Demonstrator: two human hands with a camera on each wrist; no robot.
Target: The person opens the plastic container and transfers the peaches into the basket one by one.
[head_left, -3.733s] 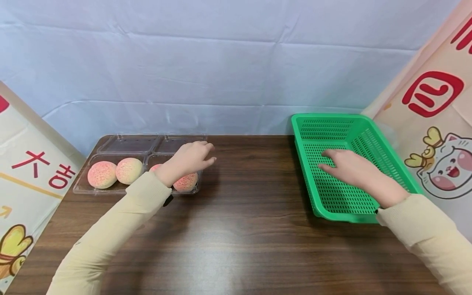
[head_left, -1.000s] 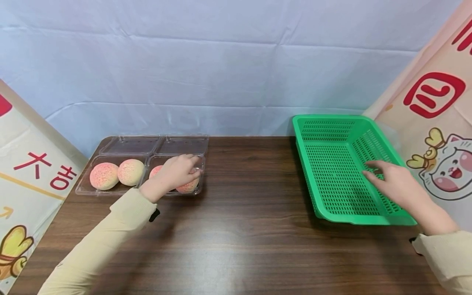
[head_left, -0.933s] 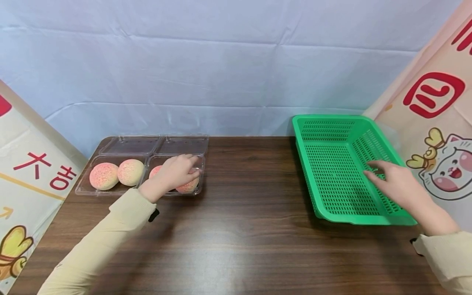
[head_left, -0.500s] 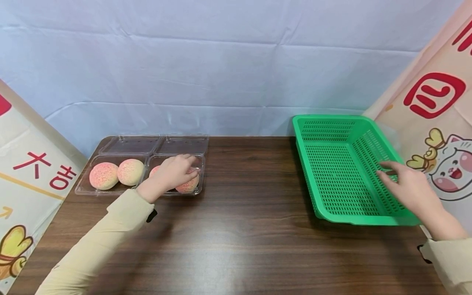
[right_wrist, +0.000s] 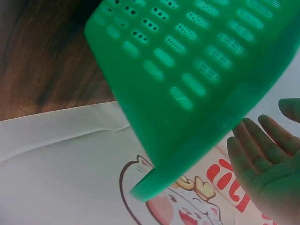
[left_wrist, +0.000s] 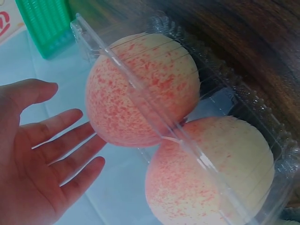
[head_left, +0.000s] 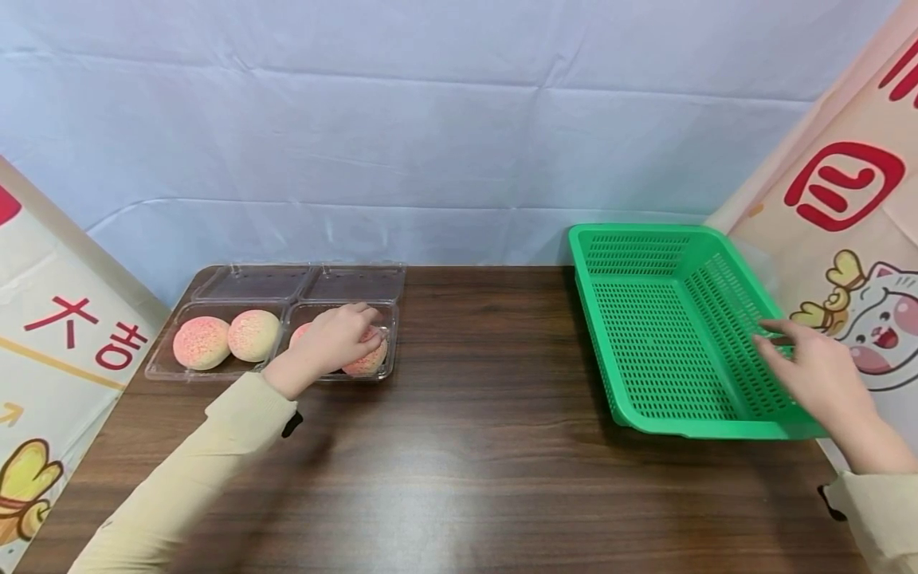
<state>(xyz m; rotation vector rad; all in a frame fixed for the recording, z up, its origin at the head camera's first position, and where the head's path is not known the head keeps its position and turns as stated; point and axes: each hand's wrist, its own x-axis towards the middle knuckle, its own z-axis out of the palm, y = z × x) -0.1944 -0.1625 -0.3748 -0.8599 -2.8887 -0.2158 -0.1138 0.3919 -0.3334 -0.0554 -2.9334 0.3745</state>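
Over the right half of a clear plastic box (head_left: 393,339), my left hand (head_left: 333,341) hangs above two pink-speckled peach-like balls, partly covering them in the head view. The left wrist view has the left hand (left_wrist: 51,150) with fingers spread beside one ball (left_wrist: 140,89); a second ball (left_wrist: 211,173) lies against it. Whether the fingertips touch the ball I cannot tell. My right hand (head_left: 825,379) is over the right side of a green basket (head_left: 717,428), holding nothing. In the right wrist view that hand (right_wrist: 272,161) has extended fingers near the basket's rim (right_wrist: 159,180).
Two more balls, one pinker (head_left: 202,343) and one paler (head_left: 254,336), sit in the left half of the box. Clear lids (head_left: 355,283) lie folded back behind it. A brown wooden table (head_left: 488,383) spans between box and basket, with a pale cloth (head_left: 459,143) behind.
My right hand has moved right, from above the basket's middle to its right side. The left hand has drawn slightly back toward the left and lower over the box. Balls and basket stay put.
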